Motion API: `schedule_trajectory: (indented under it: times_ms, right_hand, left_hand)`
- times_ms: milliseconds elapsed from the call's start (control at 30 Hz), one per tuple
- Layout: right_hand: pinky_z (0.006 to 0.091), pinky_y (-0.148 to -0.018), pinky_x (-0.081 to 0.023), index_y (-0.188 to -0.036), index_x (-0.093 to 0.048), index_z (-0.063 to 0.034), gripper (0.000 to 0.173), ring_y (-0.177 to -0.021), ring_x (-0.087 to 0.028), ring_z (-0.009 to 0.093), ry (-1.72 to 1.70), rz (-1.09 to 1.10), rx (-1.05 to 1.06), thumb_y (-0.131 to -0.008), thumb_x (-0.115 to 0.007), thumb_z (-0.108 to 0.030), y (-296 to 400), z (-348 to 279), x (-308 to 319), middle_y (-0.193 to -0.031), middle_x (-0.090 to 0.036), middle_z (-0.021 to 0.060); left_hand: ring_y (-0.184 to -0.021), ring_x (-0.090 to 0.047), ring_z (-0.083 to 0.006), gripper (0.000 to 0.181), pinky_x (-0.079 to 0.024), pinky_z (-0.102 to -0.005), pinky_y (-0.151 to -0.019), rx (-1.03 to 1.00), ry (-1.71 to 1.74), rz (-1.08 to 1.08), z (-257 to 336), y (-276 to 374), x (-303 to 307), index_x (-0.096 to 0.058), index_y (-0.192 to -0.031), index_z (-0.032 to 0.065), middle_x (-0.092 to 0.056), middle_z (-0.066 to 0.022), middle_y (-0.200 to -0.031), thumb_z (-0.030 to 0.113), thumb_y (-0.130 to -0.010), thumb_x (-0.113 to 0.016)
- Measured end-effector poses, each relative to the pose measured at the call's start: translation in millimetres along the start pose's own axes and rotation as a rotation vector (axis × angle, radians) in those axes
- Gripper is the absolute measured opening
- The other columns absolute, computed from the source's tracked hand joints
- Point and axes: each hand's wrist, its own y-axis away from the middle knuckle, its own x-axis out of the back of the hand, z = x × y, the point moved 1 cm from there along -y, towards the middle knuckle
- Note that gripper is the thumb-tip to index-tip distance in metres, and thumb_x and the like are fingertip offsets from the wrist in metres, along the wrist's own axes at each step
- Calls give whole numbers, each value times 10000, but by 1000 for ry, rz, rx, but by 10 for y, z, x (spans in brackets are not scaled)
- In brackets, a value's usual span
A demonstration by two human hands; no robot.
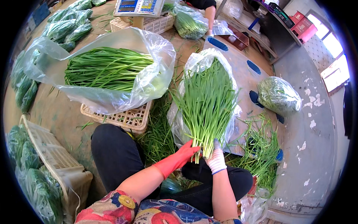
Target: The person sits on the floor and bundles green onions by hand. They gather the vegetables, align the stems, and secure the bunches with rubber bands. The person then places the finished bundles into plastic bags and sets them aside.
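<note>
My left hand (188,153), in a red rubber glove, grips the pale cut ends of a bunch of garlic chives (209,100). On the other side of the same stems, my right hand (216,159) wears a striped knit glove with a grey fingertip coating and holds them too. The leaves point away from me and lie over a clear plastic bag (176,127). To the left, a large open plastic bag (145,95) contains a thick stack of chives (109,68) lying sideways. That bag rests on an upturned cream plastic crate (123,117).
Loose chives (261,156) are heaped at right, near a filled bag (279,96). A digital scale (138,8) stands ahead, beside another person's arm (209,16). Bagged greens (67,26) lie far left. A cream crate (53,151) stands at near left.
</note>
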Motion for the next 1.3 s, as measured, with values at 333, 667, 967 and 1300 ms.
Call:
schedule_trajectory:
  times_ms: [333, 667, 967, 1300]
  right_hand:
    - [304, -697, -460, -983, -565, 24, 306, -729, -571, 173, 753, 291, 860, -707, -685, -30, 38, -327, 56, -901, -641, 107]
    - [218, -604, -458, -1008, -569, -19, 343, -672, -568, 127, 647, 174, 675, -688, -692, -28, 610, -935, -259, -822, -616, 45]
    - [390, -779, -481, -1093, -485, 20, 509, -906, -598, 339, 2122, 244, 919, -677, -697, -182, 799, 429, -760, -1057, -573, 193]
    - [378, -710, -516, -1059, -518, 49, 597, -825, -625, 274, 562, 143, -10, -848, -530, -509, 1076, 470, -122, -967, -616, 201]
  left_hand:
    - [-857, -605, -211, 467, -527, -378, -649, 70, 29, 137, 6, 3, 10, -341, -1292, 55, -549, -106, -1056, 170, -890, -547]
    - [-856, -617, -146, 295, -477, -296, -758, -32, -1236, 302, 338, 254, -218, -667, -924, 53, -663, -142, -880, 315, -789, -642]
    - [-1002, -574, -200, 537, -444, -335, -882, -355, -24, 110, 449, 240, -372, -495, -1211, 21, -601, -136, -1109, 222, -766, -717]
    - [-1065, -569, -297, 417, -464, -409, -935, -38, 446, -163, 405, 188, 24, -428, -1262, -11, -543, -199, -1192, 157, -896, -539]
